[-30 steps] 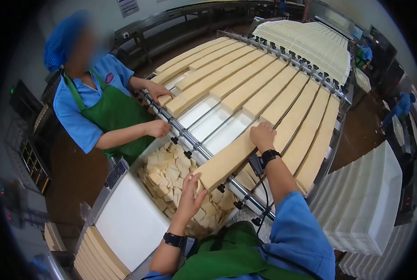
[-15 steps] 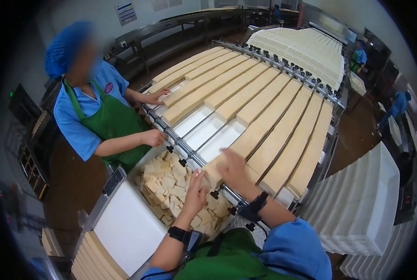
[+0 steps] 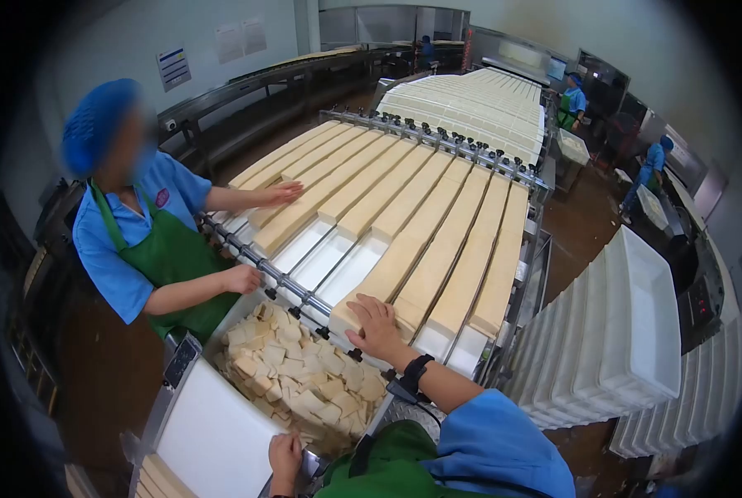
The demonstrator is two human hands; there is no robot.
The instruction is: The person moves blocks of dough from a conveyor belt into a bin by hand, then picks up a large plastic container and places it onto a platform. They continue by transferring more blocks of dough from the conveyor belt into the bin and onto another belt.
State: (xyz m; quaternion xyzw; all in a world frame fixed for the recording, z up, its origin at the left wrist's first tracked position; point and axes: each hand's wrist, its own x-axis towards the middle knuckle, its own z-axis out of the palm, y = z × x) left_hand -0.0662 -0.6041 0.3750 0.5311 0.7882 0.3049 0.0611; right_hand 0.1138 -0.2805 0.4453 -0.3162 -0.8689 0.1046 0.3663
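My right hand (image 3: 374,329) lies open on the near end of a long pale-yellow strip (image 3: 397,259), fingers over its top and thumb near its cut end. The strip is one of several side by side on a white conveyor (image 3: 338,278) with thin metal rods between lanes. Lower down, my left hand (image 3: 285,455) is curled closed, beside the white sloping belt (image 3: 213,440) and the near edge of a bin. Whatever it may hold is hidden. Pale slices and offcuts (image 3: 304,373) fill the bin under the conveyor's end.
A co-worker (image 3: 143,224) stands at left, one hand over the strips, the other near the metal bar (image 3: 279,284) with black knobs. Stacked white trays (image 3: 603,332) stand at right. Shorter strips (image 3: 159,480) lie on the lower belt. Other people work farther back.
My left hand has dropped from the conveyor's end to beside the lower belt. My right hand has come back to the strip's near end. Strips have moved nearer; the view has shifted.
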